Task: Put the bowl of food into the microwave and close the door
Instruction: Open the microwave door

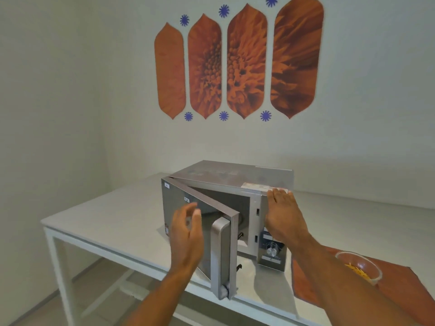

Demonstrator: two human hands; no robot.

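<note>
A silver microwave (pixel 235 176) stands on a white table (pixel 113 220). Its door (pixel 200 222) hangs about half open, swung out to the left, with the cavity partly showing behind it. My left hand (pixel 187 231) hovers in front of the door's outer face, fingers apart, beside the vertical handle (pixel 220 257). My right hand (pixel 283 215) lies flat against the microwave's upper right front corner, above the control panel (pixel 271 251). A clear bowl (pixel 360 267) with yellow strips of food sits on an orange mat (pixel 397 292) to the right, partly hidden by my right forearm.
The table's front edge runs diagonally under my arms, with open floor below on the left. A wall with orange flower panels stands behind the microwave. Bare tabletop lies to the left of the microwave.
</note>
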